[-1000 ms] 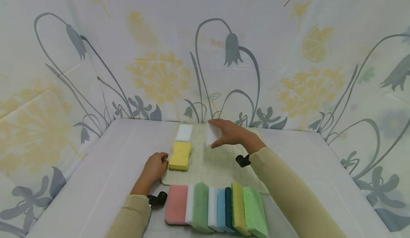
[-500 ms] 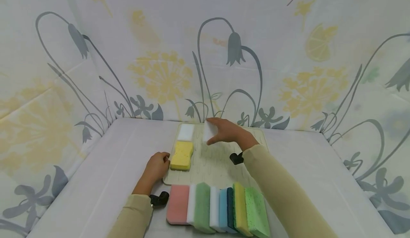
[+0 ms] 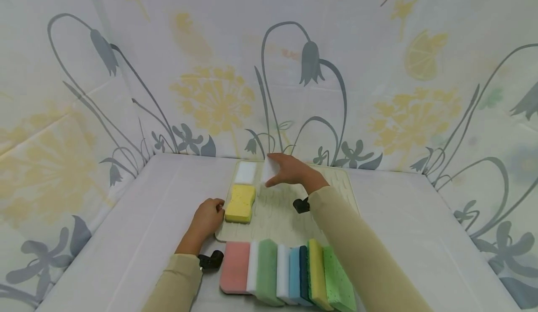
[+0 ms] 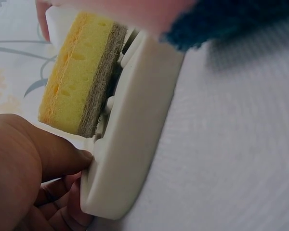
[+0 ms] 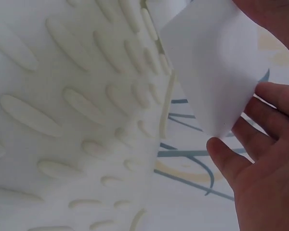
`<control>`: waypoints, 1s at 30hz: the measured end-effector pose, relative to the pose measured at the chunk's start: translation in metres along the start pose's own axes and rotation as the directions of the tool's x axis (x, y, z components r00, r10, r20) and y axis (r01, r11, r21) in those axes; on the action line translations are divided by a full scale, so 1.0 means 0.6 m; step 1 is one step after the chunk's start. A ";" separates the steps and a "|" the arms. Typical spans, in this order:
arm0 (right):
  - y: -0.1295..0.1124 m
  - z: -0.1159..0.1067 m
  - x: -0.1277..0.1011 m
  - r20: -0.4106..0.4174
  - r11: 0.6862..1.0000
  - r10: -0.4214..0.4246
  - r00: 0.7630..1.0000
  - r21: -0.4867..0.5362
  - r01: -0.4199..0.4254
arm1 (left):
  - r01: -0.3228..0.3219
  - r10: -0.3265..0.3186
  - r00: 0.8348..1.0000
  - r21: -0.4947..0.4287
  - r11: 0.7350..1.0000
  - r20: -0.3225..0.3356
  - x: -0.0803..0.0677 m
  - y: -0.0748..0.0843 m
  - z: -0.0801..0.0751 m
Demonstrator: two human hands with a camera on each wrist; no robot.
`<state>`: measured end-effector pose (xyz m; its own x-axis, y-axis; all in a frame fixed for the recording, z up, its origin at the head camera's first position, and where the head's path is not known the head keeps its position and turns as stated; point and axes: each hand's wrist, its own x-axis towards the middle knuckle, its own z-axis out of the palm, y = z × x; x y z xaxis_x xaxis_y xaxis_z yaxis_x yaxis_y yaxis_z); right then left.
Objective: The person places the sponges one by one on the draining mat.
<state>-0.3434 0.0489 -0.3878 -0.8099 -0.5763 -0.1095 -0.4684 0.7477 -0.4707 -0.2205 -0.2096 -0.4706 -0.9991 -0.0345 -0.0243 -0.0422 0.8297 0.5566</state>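
Right hand (image 3: 290,169) holds a white rectangular foam block (image 3: 269,168) between thumb and fingers, tilted, over the far edge of a cream ridged mat (image 3: 279,216). Left hand (image 3: 208,218) pinches the mat's left rim. On the mat, left side: a flat white foam block (image 3: 245,173), a waisted yellow sponge (image 3: 240,203) nearer. Upright multicoloured sponge row (image 3: 266,272) in front. Step in hand, I judge: laying blocks out. Next move calls for lowering this one flat beside its white neighbour; whether it touches the mat, I can't tell.

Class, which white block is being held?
The white block gripped by the right hand; another white block lies on the mat, and two white blocks sit in the front row.
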 end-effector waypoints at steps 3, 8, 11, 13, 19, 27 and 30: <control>0.000 0.006 0.007 -0.004 1.000 -0.003 1.000 0.012 0.003 | -0.002 0.002 1.000 0.001 1.000 -0.007 0.001 0.000 0.000; -0.005 0.015 0.015 -0.003 1.000 0.007 1.000 0.017 -0.007 | 0.005 -0.005 1.000 0.001 1.000 -0.010 0.001 -0.001 -0.001; -0.008 0.020 0.019 -0.006 1.000 0.010 1.000 0.017 -0.010 | 0.013 -0.014 1.000 -0.004 1.000 -0.010 0.001 0.000 -0.002; -0.009 0.023 0.022 -0.006 1.000 0.015 1.000 0.013 -0.015 | 0.011 -0.011 1.000 -0.001 1.000 -0.008 0.001 0.000 -0.001; -0.007 0.034 0.037 0.018 0.999 0.043 0.999 -0.015 -0.043 | 0.007 -0.007 1.000 0.001 1.000 -0.012 0.000 0.001 0.001; -0.005 0.047 0.051 0.032 0.996 0.055 0.998 -0.077 -0.052 | 0.011 -0.011 1.000 0.005 1.000 -0.012 -0.002 0.006 0.001; -0.004 0.051 0.053 0.041 0.995 0.057 0.998 -0.087 -0.053 | 0.007 -0.006 1.000 0.008 1.000 -0.013 -0.004 0.008 0.000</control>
<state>-0.3575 0.0187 -0.4170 -0.8203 -0.5456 -0.1716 -0.4536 0.8032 -0.3861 -0.2180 -0.2056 -0.4682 -0.9987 -0.0471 -0.0172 -0.0488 0.8337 0.5500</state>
